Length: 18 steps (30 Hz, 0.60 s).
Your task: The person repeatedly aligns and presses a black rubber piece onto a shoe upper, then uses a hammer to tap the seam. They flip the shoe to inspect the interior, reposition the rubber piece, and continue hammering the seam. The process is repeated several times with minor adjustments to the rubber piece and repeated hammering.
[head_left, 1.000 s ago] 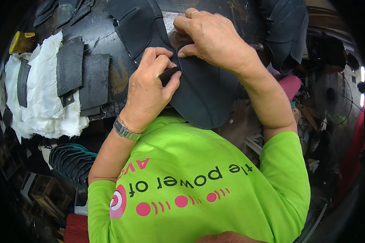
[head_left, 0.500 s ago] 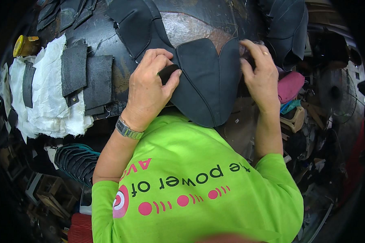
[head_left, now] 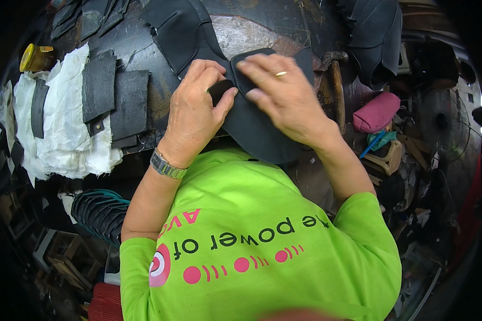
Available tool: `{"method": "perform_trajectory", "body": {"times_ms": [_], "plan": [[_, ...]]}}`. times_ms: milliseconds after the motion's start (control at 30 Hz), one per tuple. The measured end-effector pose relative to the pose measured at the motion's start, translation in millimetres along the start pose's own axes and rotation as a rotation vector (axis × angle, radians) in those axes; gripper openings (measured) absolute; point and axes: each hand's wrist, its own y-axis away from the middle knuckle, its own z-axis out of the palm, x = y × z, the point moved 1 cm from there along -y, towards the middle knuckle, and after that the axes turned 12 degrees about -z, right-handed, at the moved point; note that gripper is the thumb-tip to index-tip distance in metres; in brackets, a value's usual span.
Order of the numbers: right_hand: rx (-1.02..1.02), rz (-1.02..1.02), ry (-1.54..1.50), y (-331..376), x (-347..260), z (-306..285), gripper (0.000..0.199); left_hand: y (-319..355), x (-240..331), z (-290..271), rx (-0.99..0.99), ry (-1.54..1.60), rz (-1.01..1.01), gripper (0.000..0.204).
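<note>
A black stitched shoe upper point(head_left: 260, 131) lies across the near edge of the dark workbench, its lower point hanging over the green shirt. My left hand point(head_left: 193, 109), with a watch on the wrist, pinches a folded black edge of it between thumb and fingers. Over the middle of the upper, my right hand point(head_left: 289, 104) has its fingers stretched out, the tips at the seam close to my left hand. That hand is slightly blurred and covers part of the piece. Another stitched black section point(head_left: 182, 35) extends toward the far side, joined near my left fingers.
To the right are a wooden-handled hammer point(head_left: 338, 96), more black uppers point(head_left: 377, 45) and a pink pouch point(head_left: 376, 112). White cloth point(head_left: 64, 134) with black material strips point(head_left: 131, 101) covers the left side, near a yellow-lidded jar point(head_left: 36, 58). A fan point(head_left: 444, 120) stands far right.
My right hand has moved left from the upper's right edge onto its middle, beside my left hand. The hammer is now uncovered. My left hand keeps its pinch in nearly the same place.
</note>
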Motion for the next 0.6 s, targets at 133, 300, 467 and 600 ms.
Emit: {"method": "perform_trajectory", "body": {"times_ms": [133,300,467,600], "plan": [[-0.098,-0.036,0.133,-4,-6,19,0.05,0,2,-2,0.011,-0.023,0.039,0.025],[0.007,0.005,0.068,0,-3,22,0.049,18,7,-17,0.084,-0.141,0.095,0.028],[0.074,0.158,-0.177,-1,2,22,0.046,23,-5,-17,0.141,-0.086,0.093,0.024],[0.077,0.179,-0.22,-2,4,21,0.046,20,-10,-12,0.223,0.058,0.029,0.018]]}}
